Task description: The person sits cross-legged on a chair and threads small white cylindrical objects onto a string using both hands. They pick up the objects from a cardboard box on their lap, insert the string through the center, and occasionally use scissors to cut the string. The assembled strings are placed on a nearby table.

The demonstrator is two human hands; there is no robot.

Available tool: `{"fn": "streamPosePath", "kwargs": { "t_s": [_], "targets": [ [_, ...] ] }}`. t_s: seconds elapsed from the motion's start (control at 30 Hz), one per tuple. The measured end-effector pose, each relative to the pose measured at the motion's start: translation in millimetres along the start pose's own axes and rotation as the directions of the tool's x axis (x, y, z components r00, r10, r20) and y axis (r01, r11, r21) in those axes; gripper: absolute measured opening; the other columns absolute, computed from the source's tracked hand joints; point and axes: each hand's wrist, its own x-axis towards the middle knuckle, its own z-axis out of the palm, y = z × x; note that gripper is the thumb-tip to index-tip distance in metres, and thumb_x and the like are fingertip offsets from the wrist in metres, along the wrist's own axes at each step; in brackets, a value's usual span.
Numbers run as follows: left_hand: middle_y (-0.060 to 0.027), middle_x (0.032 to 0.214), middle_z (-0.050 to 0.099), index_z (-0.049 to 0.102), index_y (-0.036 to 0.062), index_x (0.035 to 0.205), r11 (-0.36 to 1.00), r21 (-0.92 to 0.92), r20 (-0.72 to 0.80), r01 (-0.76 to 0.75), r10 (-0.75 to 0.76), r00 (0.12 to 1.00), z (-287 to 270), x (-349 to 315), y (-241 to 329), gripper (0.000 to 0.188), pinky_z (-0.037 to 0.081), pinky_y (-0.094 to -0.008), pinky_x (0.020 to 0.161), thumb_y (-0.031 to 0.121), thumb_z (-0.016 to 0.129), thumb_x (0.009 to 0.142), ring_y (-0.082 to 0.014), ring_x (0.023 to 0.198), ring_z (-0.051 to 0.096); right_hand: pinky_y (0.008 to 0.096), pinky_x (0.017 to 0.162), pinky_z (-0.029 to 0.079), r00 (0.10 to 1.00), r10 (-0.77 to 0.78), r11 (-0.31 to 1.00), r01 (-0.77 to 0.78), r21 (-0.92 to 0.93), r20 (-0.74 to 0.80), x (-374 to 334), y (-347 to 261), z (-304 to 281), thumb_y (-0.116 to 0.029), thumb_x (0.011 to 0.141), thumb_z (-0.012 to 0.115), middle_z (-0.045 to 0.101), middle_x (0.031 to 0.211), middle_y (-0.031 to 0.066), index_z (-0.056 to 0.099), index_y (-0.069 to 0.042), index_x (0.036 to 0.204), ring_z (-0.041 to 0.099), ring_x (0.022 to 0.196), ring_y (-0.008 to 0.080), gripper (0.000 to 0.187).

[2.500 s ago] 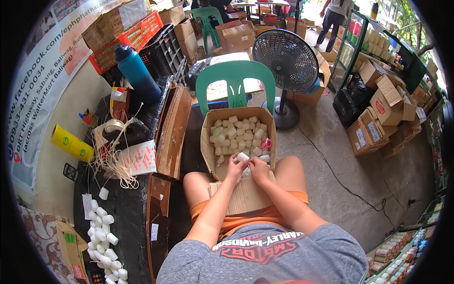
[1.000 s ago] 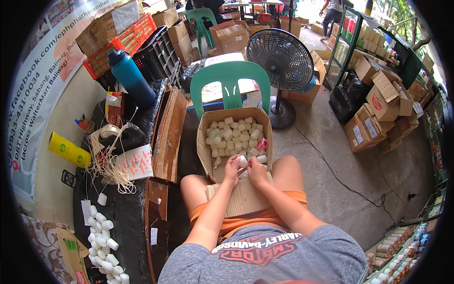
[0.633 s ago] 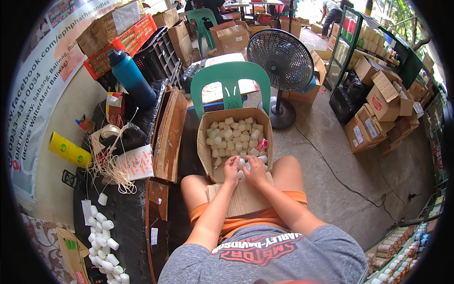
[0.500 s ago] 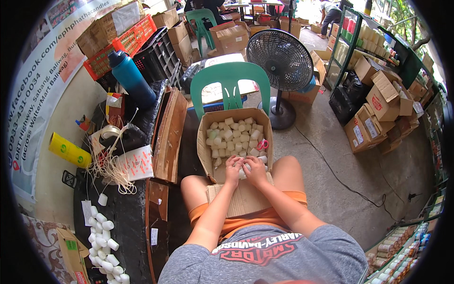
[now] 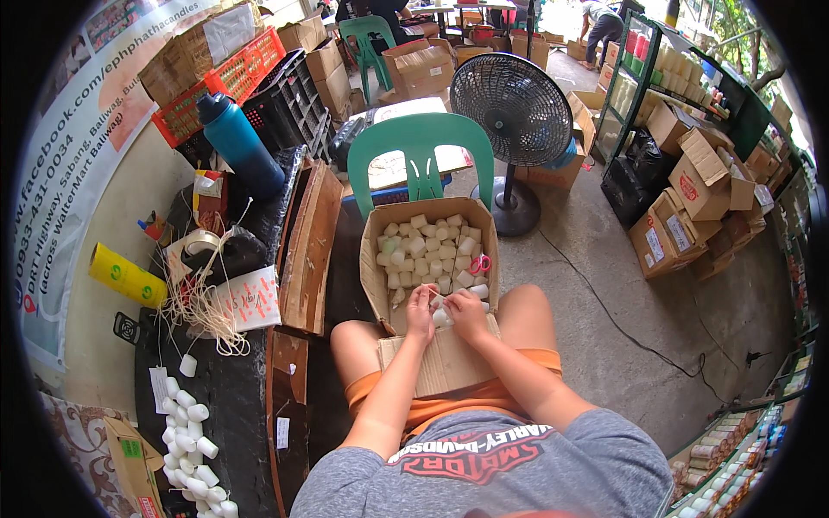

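- Looks like a small fingertip job, with a thin thread (image 5: 439,296) being worked just above a white piece (image 5: 441,318)
- On the left hand (image 5: 421,312), see thumb and fingertips nipped together, by the look on the thread
- On the right hand (image 5: 467,314), see bent fingers with tips close to the same spot; cannot tell for sure whether gripping the thread or only touching
- Find the white piece low between both hands, at the near end of the box (image 5: 376,293), just past the flap (image 5: 432,363); cannot tell whether hanging or resting there
- For the next move, seems to call for a light pinch, steady hands and a soft pull, so as not to drop or tangle the thread
- Follow the thread from the left fingertips across toward the right ones, sloping down a little on the way, as far as can be seen
- Hard to read the long way of the white piece, looking nearly round from above and partly hidden by fingers
- Just past the right hand, spot a second white piece (image 5: 479,292), seemingly on its side, long way about left to right
- Farther in, see pink scissors (image 5: 481,264) near the right wall, beside many pale pieces (image 5: 419,250) pointing all ways
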Motion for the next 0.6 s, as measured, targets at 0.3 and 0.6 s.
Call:
{"fn": "streamPosePath", "kwargs": {
  "t_s": [0.3,0.6],
  "targets": [
    [-0.0041,0.1,0.057,0.053,0.004,0.109,0.899,0.427,0.29,-0.102,-0.029,0.957,19.5,-8.4,5.3,0.027,0.041,-0.0239,0.083,0.023,0.055,0.089,-0.01,0.093,0.051,0.0312,0.06,0.047,0.987,0.037,0.982,-0.007,0.188,-0.158,2.1,2.2,-5.6,-0.01,0.08,0.062,0.059,0.078,0.0127,0.063,-0.001,0.086,0.058,0.067,0.0244,0.011],
    [-0.0016,0.094,0.058,0.055,0.0045,0.1,0.846,0.532,0.225,-0.022,-0.116,0.968,8.7,-3.2,-2.3,0.021,0.04,-0.0224,0.079,0.022,0.058,0.088,-0.0087,0.085,0.052,0.028,0.056,0.049,0.946,0.31,0.868,-0.24,0.435,-0.098,3.4,-1.3,-5.4,-0.009,0.085,0.056,0.063,0.078,0.0097,0.061,-0.001,0.086,0.06,0.064,0.015,0.01]
  ]
}}
